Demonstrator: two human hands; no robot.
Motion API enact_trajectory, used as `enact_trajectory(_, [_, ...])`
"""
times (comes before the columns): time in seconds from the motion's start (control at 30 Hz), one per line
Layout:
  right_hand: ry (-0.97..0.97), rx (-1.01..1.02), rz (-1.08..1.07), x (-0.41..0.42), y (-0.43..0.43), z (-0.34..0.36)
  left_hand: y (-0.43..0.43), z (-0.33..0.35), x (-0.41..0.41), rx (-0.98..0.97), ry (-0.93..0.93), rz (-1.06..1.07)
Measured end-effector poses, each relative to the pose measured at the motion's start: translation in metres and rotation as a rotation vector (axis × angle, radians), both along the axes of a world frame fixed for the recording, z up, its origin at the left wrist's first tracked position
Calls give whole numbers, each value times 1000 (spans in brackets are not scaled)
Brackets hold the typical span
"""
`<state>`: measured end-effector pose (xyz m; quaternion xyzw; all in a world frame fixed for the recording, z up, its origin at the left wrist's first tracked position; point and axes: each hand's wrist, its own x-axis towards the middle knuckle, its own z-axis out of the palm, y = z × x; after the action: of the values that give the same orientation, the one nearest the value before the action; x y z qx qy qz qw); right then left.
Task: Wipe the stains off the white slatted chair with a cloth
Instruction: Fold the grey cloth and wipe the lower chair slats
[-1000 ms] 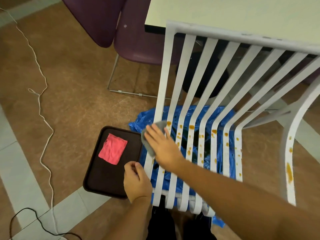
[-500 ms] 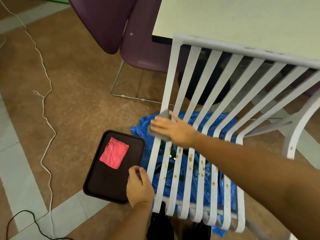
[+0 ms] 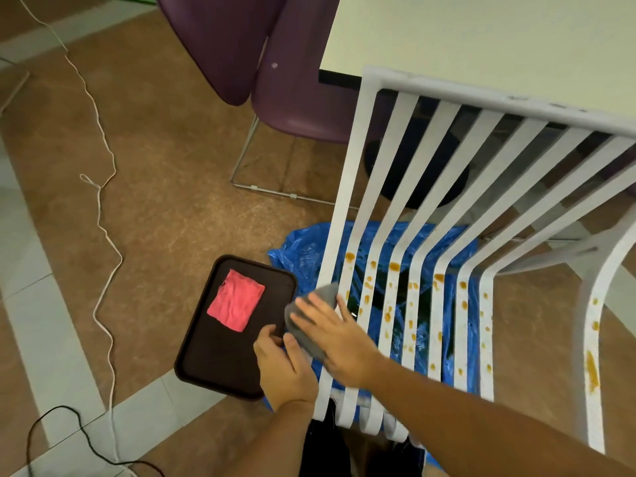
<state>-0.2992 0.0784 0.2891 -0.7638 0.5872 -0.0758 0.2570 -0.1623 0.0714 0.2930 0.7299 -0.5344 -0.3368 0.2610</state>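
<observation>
The white slatted chair [image 3: 395, 187] stands in front of me, its seat slats dotted with orange-brown stains [image 3: 394, 266]. My right hand [image 3: 339, 333] lies flat with straight fingers on a grey cloth [image 3: 306, 325], pressing it onto the leftmost seat slats. My left hand [image 3: 285, 366] grips the chair's left edge near the front, fingers curled round the outer slat. More stains mark the right armrest [image 3: 592, 370].
A dark brown tray [image 3: 203, 359] with a pink cloth [image 3: 235, 299] lies on the floor left of the chair. Blue plastic sheet [image 3: 303, 249] is spread under the seat. A purple chair [image 3: 296, 91], a pale table [image 3: 481, 36] and a white cord [image 3: 103, 228] are nearby.
My right hand slid the grey cloth from the bend of the left slats back toward the front of the seat. The left hand stayed on the chair's edge.
</observation>
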Motion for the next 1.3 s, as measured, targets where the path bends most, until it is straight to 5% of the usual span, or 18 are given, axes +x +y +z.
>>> enact_trajectory(0.37, [88, -77, 361, -29, 2, -4, 2, -3, 3, 43, -65, -147])
enact_trajectory(0.53, [97, 15, -19, -82, -61, 6, 0, -3, -1, 64, -87, -150])
enact_trajectory(0.67, [84, 30, -59, -98, -79, 10, 1, -4, 1, 79, -88, -150])
enact_trajectory(0.87, [-190, 127, -270, -57, -56, 12, 2, -2, -1, 79, -81, -158])
enact_trajectory(1.17, [-120, 98, -19, 14, 45, 0, 1, 2, 1, 74, -117, -198])
enact_trajectory(1.3, [66, 27, 155, -10, 34, -4, 2, 3, -1, 79, -132, -184])
